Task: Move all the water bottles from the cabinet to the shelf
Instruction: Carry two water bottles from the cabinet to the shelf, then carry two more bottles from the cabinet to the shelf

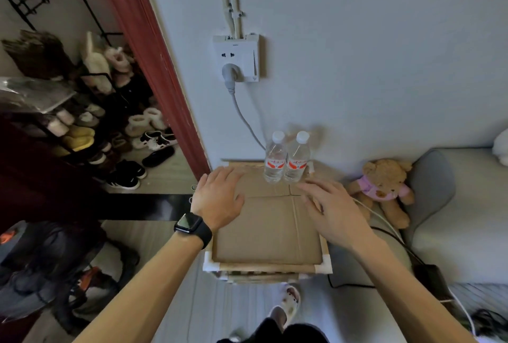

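Two clear water bottles with white caps and red-and-white labels stand side by side at the back of a small wooden stand topped with cardboard [269,235]; the left bottle [274,158] touches the right bottle [297,158]. My left hand [217,197], a black watch on its wrist, hovers open over the cardboard to the left of the bottles. My right hand [332,208] is open with spread fingers, just in front and to the right of the bottles, holding nothing.
A wall socket [236,58] with a grey cable hangs above the stand. A teddy bear [382,188] leans against a grey sofa [453,205] on the right. A shoe rack [90,111] crowds the doorway at left. Cables trail on the floor by the sofa.
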Demonstrator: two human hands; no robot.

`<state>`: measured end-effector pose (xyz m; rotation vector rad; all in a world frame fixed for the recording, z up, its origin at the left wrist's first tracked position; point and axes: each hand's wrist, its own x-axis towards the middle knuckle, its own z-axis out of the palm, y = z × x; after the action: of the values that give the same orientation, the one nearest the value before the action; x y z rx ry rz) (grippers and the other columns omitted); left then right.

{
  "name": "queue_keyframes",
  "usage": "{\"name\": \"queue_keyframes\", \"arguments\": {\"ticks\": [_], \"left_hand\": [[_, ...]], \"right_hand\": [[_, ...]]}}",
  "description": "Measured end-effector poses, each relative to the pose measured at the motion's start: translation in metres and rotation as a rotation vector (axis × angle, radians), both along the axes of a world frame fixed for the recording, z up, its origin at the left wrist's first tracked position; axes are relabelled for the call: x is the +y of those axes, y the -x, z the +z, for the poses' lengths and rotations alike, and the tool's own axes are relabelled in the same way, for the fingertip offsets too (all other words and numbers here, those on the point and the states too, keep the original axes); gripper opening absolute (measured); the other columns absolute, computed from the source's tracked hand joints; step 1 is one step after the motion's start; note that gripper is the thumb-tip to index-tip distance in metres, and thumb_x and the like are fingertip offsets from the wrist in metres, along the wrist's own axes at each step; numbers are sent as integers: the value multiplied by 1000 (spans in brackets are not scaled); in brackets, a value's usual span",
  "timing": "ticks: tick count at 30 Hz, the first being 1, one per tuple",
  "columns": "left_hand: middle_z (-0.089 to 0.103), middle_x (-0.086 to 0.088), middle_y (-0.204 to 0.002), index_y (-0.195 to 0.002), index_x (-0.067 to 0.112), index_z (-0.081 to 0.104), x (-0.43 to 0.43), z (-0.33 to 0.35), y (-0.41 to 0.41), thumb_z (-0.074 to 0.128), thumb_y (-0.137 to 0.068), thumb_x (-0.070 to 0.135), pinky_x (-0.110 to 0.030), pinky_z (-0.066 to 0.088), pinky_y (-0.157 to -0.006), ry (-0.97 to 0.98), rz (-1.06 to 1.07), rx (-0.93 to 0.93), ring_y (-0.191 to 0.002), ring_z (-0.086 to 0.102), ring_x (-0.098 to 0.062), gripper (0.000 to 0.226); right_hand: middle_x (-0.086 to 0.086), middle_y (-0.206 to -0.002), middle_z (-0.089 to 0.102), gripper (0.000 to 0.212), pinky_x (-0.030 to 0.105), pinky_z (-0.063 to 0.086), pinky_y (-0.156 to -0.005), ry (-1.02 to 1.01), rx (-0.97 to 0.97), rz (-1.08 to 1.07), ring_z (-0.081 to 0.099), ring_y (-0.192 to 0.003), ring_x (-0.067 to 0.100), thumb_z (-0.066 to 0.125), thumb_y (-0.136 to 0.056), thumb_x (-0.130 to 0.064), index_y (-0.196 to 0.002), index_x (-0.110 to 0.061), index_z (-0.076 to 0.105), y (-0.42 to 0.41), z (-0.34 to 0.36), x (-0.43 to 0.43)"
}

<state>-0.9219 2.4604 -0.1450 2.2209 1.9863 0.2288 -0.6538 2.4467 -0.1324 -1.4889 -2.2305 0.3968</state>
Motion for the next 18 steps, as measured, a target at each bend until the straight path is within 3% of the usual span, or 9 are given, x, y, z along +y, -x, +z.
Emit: {"name": "queue_keyframes", "arguments": {"ticks": [6,9,15,18], "left_hand": [[40,3,-152,-144,31,45,-65,6,45,50,-93,42,-41,26,-116,-2,139,-32,-143,30,-21,52],[43,4,-150,-142,30,47,-101,11,68,51,-93,40,-39,26,-114,-33,229,-63,-141,33,-19,50],[42,4,-152,-144,31,44,-172,27,107,49,-96,45,-41,26,-117,-44,455,-23,-143,31,-21,51],[43,4,-151,-145,31,44,-210,39,121,48,-96,46,-41,28,-116,-68,586,-8,-143,33,-22,51]], "right_hand": [[-2,-135,60,33,36,33,-110,91,-31,32,44,-129,22,55,-99,-23,-131,-23,63,42,7,-46],[-7,-136,58,34,30,29,-109,127,-47,91,41,-130,20,53,-99,-26,-132,-28,61,67,6,-61],[-18,-134,55,34,26,35,-103,120,-59,318,40,-131,11,44,-101,-39,-134,-37,55,121,25,-73],[-18,-138,52,36,25,33,-107,105,-55,471,37,-135,8,43,-102,-37,-136,-35,55,153,39,-72]]}}
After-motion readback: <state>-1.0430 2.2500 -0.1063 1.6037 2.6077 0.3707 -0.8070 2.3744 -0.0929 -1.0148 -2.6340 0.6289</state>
